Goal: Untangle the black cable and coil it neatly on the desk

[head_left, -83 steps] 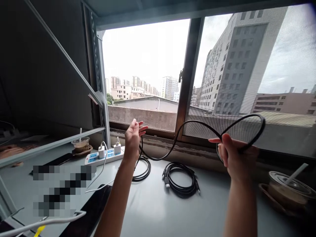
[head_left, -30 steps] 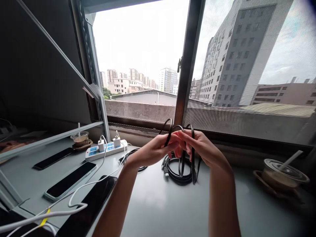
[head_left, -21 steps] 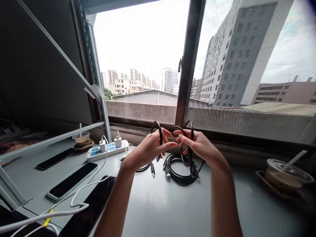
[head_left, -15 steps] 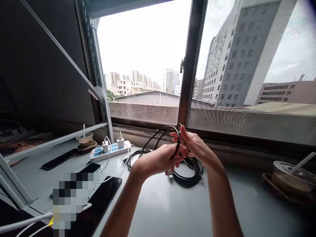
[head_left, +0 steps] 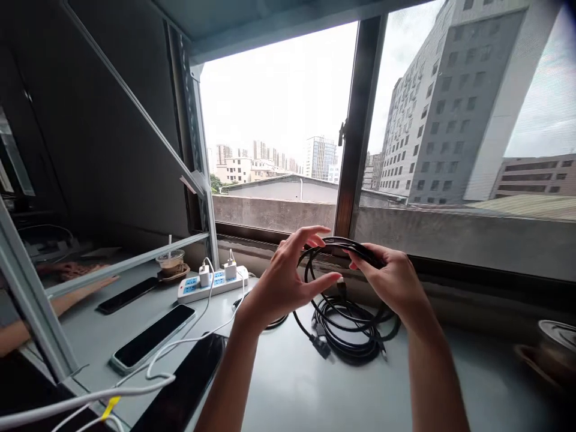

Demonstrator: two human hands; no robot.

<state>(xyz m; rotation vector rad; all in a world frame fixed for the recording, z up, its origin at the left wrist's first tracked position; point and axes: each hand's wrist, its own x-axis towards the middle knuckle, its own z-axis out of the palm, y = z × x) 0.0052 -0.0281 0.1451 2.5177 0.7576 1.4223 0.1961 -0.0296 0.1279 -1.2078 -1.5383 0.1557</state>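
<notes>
A black cable (head_left: pixel 335 242) is gathered into a coil in the air above the grey table (head_left: pixel 306 384). My right hand (head_left: pixel 393 281) is closed around the coil's right side. My left hand (head_left: pixel 283 282) sits at its left side, fingers spread, thumb and fingers touching the loops. A loose end with a plug (head_left: pixel 320 346) hangs down to the table. Under the hands lies a second coiled black cable (head_left: pixel 355 342).
A white power strip (head_left: pixel 211 283) with chargers and white leads stands at the left. Three phones (head_left: pixel 150 336) lie on the left of the table. A drink cup (head_left: pixel 170 263) stands back left, another (head_left: pixel 555 342) far right. Another person's arm (head_left: pixel 27 318) rests at the left edge. The window is straight ahead.
The long loose loop held wide between both hands has been brought together into a small coil. The camera has swung to the left, and the coil now lies flatter.
</notes>
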